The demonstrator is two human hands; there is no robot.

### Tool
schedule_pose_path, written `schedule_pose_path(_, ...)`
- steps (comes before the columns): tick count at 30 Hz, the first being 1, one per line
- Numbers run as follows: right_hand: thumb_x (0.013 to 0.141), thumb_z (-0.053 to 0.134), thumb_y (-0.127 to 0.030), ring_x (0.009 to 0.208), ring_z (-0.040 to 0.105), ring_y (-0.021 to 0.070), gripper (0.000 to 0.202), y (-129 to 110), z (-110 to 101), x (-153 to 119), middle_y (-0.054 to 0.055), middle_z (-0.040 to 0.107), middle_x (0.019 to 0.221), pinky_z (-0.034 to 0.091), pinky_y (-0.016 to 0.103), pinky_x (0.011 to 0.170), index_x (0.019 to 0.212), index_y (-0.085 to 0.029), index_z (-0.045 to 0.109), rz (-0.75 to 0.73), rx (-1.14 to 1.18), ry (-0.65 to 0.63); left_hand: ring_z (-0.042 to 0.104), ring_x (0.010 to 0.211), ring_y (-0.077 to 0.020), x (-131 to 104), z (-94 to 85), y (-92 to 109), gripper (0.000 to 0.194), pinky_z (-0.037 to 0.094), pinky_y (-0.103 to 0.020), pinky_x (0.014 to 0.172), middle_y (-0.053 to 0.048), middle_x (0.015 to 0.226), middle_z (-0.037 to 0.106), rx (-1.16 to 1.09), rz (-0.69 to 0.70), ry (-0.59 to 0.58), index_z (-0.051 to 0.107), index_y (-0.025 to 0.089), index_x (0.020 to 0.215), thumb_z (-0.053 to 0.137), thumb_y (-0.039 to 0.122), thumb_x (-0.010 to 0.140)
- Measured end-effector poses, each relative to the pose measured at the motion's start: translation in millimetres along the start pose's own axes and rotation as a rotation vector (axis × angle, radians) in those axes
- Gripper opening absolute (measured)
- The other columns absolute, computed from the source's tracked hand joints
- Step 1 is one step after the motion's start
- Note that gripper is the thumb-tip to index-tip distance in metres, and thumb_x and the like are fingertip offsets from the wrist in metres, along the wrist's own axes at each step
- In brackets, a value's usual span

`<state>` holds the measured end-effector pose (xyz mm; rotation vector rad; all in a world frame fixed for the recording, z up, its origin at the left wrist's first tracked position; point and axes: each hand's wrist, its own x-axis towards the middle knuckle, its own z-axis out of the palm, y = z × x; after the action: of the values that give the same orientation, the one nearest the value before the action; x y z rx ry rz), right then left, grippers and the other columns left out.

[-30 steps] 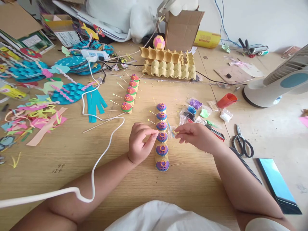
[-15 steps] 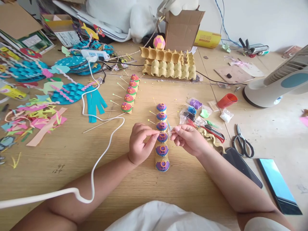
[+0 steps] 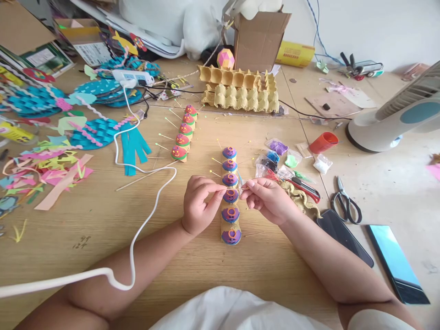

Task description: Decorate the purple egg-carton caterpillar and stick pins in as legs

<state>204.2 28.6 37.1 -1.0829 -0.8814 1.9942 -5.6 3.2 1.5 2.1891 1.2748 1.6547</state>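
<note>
Over the strip of egg-carton cups topped with purple and blue clay [image 3: 231, 214], my two hands face each other. A thin toothpick [image 3: 234, 188] spans the gap between them. My left hand [image 3: 202, 204] pinches one end between thumb and finger. The other end sits in the closed fingertips of my right hand [image 3: 263, 196]; a small clear scrap shows by those fingers. Orange rings and dark face marks decorate the purple cups. Yellow-tipped sticks [image 3: 216, 173] poke out from the upper cups. Farther left stands a similar strip in red and green [image 3: 182, 140], with pale-tipped sticks.
Bagged clay [image 3: 277, 146], a utility knife [image 3: 305, 189], scissors [image 3: 345, 201] and a phone [image 3: 343, 236] lie right. A white cable [image 3: 158, 201] curves across the left. Egg cartons [image 3: 245, 97] stand behind; a fan [image 3: 388, 114] is at right.
Both hands keep nearly the same pose around the toothpick. The view has shifted slightly, so everything appears a little farther left.
</note>
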Motion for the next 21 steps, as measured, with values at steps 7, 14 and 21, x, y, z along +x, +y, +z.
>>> schedule_pose_path(7, 0.075, 0.087, -0.054, 0.052, 0.066, 0.0087, 0.041, -6.4, 0.3, -4.3, 0.008, 0.081, 0.081, 0.040, 0.017, 0.043, 0.083, -0.015, 0.075, 0.006, -0.004, -0.035, 0.062, 0.085, -0.0170, -0.6, 0.7, 0.2, 0.012, 0.050, -0.036, 0.083, -0.001, 0.086, 0.070, 0.006, -0.029, 0.002, 0.067, 0.022, 0.096, 0.070, 0.011, 0.091)
schedule_pose_path(14, 0.073, 0.089, -0.045, 0.056, 0.070, 0.0097, 0.035, -9.3, -2.2, -6.3, 0.008, 0.083, 0.088, 0.041, 0.017, 0.046, 0.092, -0.017, 0.078, -0.023, -0.128, -0.063, 0.063, 0.085, -0.0171, -0.6, 0.2, 0.6, 0.007, 0.051, -0.036, 0.082, -0.002, 0.087, 0.071, -0.016, -0.077, 0.019, 0.067, 0.022, 0.095, 0.066, 0.015, 0.094)
schedule_pose_path(21, 0.085, 0.078, -0.048, 0.061, 0.072, 0.0123, 0.033, -10.5, 0.7, -9.2, 0.008, 0.082, 0.089, 0.041, 0.020, 0.046, 0.097, -0.017, 0.080, -0.207, -0.459, -0.028, 0.063, 0.085, -0.0172, -2.1, -0.3, -0.1, 0.005, 0.051, -0.036, 0.081, -0.003, 0.086, 0.071, -0.013, -0.120, 0.005, 0.068, 0.022, 0.094, 0.064, 0.021, 0.097)
